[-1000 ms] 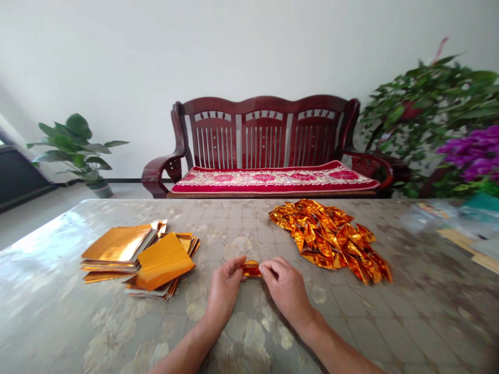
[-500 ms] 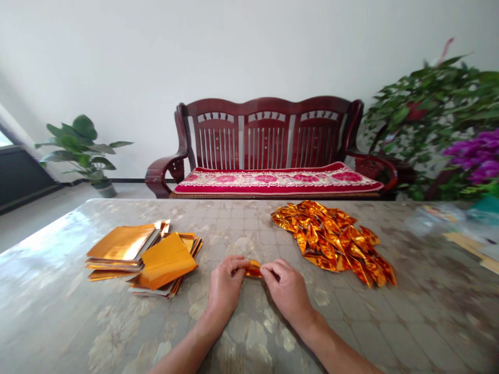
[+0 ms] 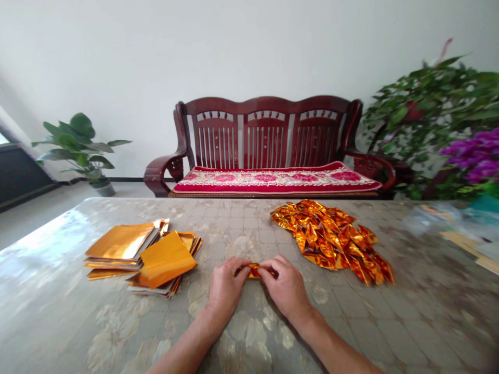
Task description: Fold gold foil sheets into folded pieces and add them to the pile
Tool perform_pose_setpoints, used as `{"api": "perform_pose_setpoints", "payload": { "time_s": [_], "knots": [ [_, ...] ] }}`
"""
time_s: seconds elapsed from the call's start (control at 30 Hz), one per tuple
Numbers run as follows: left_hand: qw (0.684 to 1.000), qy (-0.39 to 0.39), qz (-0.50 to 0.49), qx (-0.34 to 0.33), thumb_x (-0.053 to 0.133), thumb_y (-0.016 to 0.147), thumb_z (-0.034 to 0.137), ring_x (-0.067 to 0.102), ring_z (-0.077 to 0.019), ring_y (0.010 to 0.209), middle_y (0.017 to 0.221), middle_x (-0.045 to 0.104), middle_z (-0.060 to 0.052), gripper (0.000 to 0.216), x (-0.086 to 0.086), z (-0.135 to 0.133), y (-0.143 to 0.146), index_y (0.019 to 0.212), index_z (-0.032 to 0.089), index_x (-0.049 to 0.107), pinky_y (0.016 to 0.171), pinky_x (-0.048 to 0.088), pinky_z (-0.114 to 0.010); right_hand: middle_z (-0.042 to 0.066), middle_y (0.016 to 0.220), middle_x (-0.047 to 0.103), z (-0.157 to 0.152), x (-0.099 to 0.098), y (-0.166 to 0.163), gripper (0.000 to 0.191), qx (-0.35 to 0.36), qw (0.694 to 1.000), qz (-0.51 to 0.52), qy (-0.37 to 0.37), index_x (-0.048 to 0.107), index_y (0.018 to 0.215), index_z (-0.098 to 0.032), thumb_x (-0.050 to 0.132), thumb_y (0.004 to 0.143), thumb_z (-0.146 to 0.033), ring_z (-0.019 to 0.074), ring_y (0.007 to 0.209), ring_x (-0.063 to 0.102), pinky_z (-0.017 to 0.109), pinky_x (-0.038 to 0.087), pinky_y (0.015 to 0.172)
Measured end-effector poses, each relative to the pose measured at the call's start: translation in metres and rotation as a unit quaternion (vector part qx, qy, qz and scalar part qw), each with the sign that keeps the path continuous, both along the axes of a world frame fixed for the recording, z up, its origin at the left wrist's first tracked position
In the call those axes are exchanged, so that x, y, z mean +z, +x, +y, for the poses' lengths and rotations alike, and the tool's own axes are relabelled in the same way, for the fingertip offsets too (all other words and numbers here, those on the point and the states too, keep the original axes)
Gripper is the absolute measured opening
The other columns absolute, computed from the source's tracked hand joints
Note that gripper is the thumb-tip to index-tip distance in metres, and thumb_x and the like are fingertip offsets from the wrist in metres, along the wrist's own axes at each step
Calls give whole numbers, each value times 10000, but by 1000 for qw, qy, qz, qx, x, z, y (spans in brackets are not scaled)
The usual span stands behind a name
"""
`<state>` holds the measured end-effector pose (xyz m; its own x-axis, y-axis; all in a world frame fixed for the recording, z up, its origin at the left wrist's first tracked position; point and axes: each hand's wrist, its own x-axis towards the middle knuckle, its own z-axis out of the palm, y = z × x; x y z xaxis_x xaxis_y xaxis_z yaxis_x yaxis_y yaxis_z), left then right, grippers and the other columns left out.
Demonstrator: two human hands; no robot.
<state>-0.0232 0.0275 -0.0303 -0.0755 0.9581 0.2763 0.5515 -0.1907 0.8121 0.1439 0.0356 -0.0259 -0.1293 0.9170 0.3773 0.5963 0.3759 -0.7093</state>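
Observation:
Between my hands is a small piece of folded gold foil paper [image 3: 254, 270], mostly covered by my fingers. My left hand [image 3: 228, 280] pinches its left end between thumb and fingers. The right end is pinched the same way by my right hand [image 3: 286, 283]. To the left lie stacks of flat gold foil sheets [image 3: 168, 259], one sheet askew on top. A heap of folded gold foil pieces [image 3: 331, 236] spreads over the table right of and beyond my right hand.
The table [image 3: 249, 332] has a patterned, glossy cover. Clear plastic bags [image 3: 432, 218] and tan card [image 3: 463, 246] lie at its right side. Behind stands a dark red wooden bench [image 3: 265, 140] with a floral cushion [image 3: 276, 179]. Potted plants [image 3: 83, 148] flank it.
My fingers have closed in on the foil piece from both ends, so less of it shows. My left thumb now presses on its near side. The stacks and heap have not moved.

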Motion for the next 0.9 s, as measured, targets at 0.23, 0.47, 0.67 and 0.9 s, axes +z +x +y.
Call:
{"api": "perform_pose_setpoints", "payload": {
  "time_s": [0.23,0.47,0.67,0.9],
  "knots": [
    [999,-14,-45,1,646,797,177,675,-174,748,789,749,-2,142,4,-3,7,799,241,772,713,495,-250,10,746,649,3,1,-2,160,-21,1000,13,-8,711,732,-231,597,841,-207,167,718,634,251,450,666],
    [998,-43,-35,13,641,784,184,648,-156,693,741,728,2,117,5,-3,11,757,215,751,665,462,-233,3,747,632,1,0,-3,154,-26,1000,3,-12,695,721,-224,602,843,-210,159,717,618,247,431,667],
    [999,-27,-32,21,613,785,168,633,-145,689,733,704,2,123,5,-3,15,757,193,730,653,444,-222,5,754,625,1,0,-2,157,-12,1000,6,1,685,733,-220,591,859,-213,158,727,613,242,430,667],
    [1000,24,-13,-9,584,818,169,608,-139,689,718,664,1,160,3,-5,15,758,205,728,655,428,-218,-3,733,608,0,1,-3,183,-9,1000,-18,11,648,708,-219,574,875,-224,149,710,593,238,410,654]
  ]
}}
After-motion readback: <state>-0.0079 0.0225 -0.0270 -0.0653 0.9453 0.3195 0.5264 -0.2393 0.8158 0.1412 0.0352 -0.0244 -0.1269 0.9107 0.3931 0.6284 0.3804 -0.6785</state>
